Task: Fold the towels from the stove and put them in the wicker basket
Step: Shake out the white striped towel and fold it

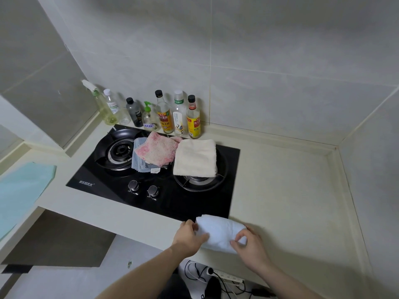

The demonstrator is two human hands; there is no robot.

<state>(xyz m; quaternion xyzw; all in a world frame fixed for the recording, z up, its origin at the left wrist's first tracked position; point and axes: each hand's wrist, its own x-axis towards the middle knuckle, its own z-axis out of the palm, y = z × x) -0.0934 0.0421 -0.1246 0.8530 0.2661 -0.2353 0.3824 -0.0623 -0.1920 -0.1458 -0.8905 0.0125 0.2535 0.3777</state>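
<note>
A folded white towel (220,230) lies on the counter edge just in front of the black stove (121,195). My left hand (189,236) grips its left end and my right hand (250,244) pinches its right end. On the stove sit a cream folded towel (195,157) over the right burner, and a pink towel (156,148) on top of a blue striped towel (138,160) between the burners. No wicker basket is in view.
A row of several bottles (166,115) stands against the tiled wall behind the stove. A light green cloth (21,186) lies on the counter at far left. The beige counter (291,190) spreads to the right. A power strip with cables (224,275) lies on the floor below.
</note>
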